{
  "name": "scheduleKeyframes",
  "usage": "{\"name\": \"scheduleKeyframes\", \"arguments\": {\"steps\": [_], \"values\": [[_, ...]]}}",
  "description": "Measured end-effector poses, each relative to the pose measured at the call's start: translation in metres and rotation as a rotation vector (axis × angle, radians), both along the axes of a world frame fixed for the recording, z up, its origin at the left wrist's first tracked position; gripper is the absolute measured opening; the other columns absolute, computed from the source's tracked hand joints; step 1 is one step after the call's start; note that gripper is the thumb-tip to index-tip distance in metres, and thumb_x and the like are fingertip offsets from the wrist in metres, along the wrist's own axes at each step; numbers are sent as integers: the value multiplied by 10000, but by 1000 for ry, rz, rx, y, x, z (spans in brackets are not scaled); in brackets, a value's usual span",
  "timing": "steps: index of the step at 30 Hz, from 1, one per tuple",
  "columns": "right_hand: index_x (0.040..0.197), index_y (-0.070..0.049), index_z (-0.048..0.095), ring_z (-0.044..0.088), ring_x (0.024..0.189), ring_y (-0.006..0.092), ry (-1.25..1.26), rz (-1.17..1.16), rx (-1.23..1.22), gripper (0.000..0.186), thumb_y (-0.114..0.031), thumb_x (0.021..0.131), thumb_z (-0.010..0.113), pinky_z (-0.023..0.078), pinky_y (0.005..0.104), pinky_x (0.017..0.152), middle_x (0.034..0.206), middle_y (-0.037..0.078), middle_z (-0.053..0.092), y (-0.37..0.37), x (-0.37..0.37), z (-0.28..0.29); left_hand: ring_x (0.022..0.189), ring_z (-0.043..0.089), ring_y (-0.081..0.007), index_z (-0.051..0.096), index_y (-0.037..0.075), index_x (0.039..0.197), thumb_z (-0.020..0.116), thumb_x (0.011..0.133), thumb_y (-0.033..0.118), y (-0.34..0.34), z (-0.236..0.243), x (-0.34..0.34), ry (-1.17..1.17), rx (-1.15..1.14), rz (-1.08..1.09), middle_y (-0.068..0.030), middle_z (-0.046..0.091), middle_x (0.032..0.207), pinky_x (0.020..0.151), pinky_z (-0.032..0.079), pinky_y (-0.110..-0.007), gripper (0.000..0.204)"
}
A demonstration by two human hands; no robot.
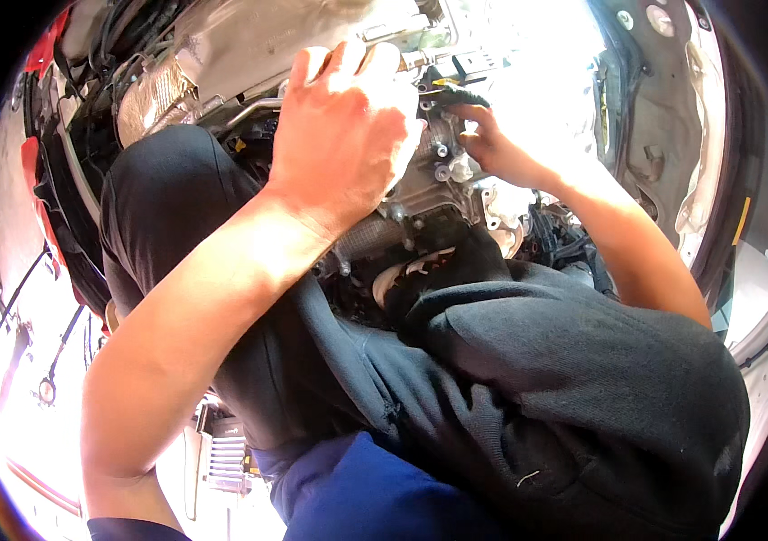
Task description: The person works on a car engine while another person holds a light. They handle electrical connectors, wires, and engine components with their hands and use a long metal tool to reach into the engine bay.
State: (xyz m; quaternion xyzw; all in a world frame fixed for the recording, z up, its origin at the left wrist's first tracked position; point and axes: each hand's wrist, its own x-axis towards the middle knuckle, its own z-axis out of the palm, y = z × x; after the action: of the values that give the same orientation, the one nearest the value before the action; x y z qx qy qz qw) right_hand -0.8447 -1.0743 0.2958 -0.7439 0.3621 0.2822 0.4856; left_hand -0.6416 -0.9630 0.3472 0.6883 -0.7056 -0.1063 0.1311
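Observation:
My left hand (343, 135) is closed, its fingers curled over the top of the engine parts; whatever lies inside its grip is hidden. To its right, my right hand (503, 149) has a bent forefinger and a thumb standing apart. The forefinger is right up against a dark, hose-like piece (460, 95), with a small yellow part (445, 82) beside it. Between the hands is the metal engine block (438, 189), with bolts and pale fittings. Strong light washes out the area beyond my right hand.
My knees in black trousers (582, 361) straddle the engine bay. A large metal shield (248, 45) spans the far side. Crumpled foil-like shielding (156, 97) sits at the left. Body panels (672, 135) rise at the right, and loose cables (59, 352) hang at the left.

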Motion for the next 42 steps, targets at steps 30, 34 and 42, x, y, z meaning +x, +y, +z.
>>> {"name": "scheduleKeyframes", "arguments": {"steps": [30, 34, 42], "values": [[1023, -21, 548, 438, 559, 63, -349, -1550, 692, 157, -118, 947, 450, 344, 182, 467, 827, 61, 590, 16, -18, 2, 933, 528, -227, 668, 145, 918, 609, 839, 188, 0, 9, -24, 32, 190, -96, -32, 639, 891, 874, 357, -418, 107], [1052, -63, 566, 535, 626, 63, -315, -1528, 897, 153, -164, 937, 553, 415, 180, 522, 848, 40, 612, 20, -30, 3, 1016, 507, -243, 645, 88, 914, 571, 761, 119, 9, 18, -46, 233, 185, 79, -49, 617, 937, 918, 342, -431, 173], [977, -25, 568, 558, 1088, 297, -473, -1710, 1264, 126, -139, 923, 558, 414, 428, 988, 914, 98, 593, 18, -8, 59, 1087, 454, -240, 633, 102, 1079, 633, 748, 147, 1, 33, -44, 226, 297, 79, -15, 593, 1024, 935, 301, -432, 334]]}}
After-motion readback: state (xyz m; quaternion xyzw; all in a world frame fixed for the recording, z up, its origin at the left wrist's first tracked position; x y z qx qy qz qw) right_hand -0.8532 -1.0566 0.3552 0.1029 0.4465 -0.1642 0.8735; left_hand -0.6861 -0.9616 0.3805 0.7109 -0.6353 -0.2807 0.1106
